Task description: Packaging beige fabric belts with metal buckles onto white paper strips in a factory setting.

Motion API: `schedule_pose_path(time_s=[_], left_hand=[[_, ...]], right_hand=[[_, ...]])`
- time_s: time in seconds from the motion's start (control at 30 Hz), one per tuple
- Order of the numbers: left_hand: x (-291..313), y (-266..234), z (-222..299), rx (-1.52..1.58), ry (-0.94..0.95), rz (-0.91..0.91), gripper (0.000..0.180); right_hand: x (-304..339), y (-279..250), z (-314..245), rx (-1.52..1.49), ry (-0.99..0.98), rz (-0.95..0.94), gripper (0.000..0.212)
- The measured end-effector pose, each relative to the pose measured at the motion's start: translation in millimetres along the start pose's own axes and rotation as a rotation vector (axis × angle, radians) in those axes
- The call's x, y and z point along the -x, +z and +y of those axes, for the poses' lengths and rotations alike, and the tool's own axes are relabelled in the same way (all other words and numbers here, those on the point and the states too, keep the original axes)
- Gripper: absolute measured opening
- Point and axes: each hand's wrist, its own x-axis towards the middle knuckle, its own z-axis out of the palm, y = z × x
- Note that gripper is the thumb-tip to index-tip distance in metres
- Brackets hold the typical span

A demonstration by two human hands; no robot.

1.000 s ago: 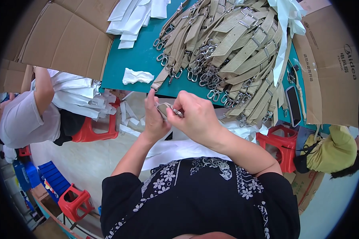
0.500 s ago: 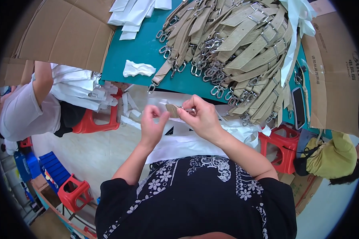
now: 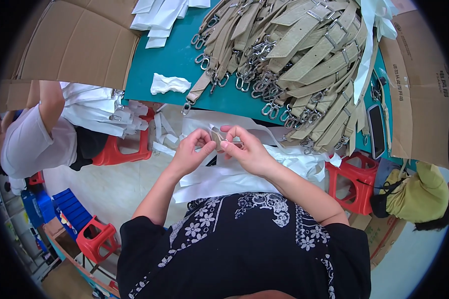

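A person in a black shirt with white floral print (image 3: pixel 244 239) sat before a teal work surface (image 3: pixel 157 60), seen from above. The left hand (image 3: pixel 197 152) and right hand (image 3: pixel 244 149) met in front of the body, below the near edge of the surface. Between them was a small, flat beige strap end with silver metal hardware (image 3: pixel 218 139). The right hand pinched it between thumb and fingers; the left hand's fingers were curled with the thumb close against its left side, though whether they gripped it could not be told.

Beneath the hands, glossy white sheeting (image 3: pixel 224 179) spread near the person's lap. On the surface, a large heap of beige straps with silver buckles and oval clasps (image 3: pixel 304 65) filled the middle and right. At its left, one strap reached over the near edge, its clasp (image 3: pixel 186 108) hanging free. Just left of that lay a crumpled white strip (image 3: pixel 169 83). A dark phone with a pale rim (image 3: pixel 376 129) lay right of the heap, near a brown cardboard panel (image 3: pixel 419 84).
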Motion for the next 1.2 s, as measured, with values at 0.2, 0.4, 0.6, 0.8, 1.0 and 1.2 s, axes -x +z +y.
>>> schedule_pose_path(time_s=[0.2, 0.4, 0.6, 0.8, 1.0, 1.2], left_hand=[[-7.3, -5.3, -19.8, 0.247, -0.017, -0.084, 0.026], [-8.4, -10.5, -15.4, 0.297, -0.055, -0.086, 0.021], [-5.1, -9.9, 15.1, -0.183, 0.082, -0.026, 0.02], [-6.2, -6.7, 16.7, -0.305, 0.12, 0.027, 0.021], [-5.2, 3.2, 12.3, -0.503, 0.215, 0.173, 0.018], [0.2, 0.4, 33.1, -0.612, 0.155, 0.184, 0.017]], right_hand=[[-5.9, -8.7, 7.2, -0.348, 0.157, -0.17, 0.016], [-7.6, -9.6, 4.1, -0.271, 0.1, -0.215, 0.017], [-4.0, -2.5, 0.4, -0.123, -0.005, -0.183, 0.018], [-5.9, -3.4, 3.8, -0.022, -0.047, -0.177, 0.018], [-10.1, -7.4, 6.8, -0.142, -0.009, -0.143, 0.019], [-2.2, -3.5, -9.0, -0.05, -0.016, 0.007, 0.018]])
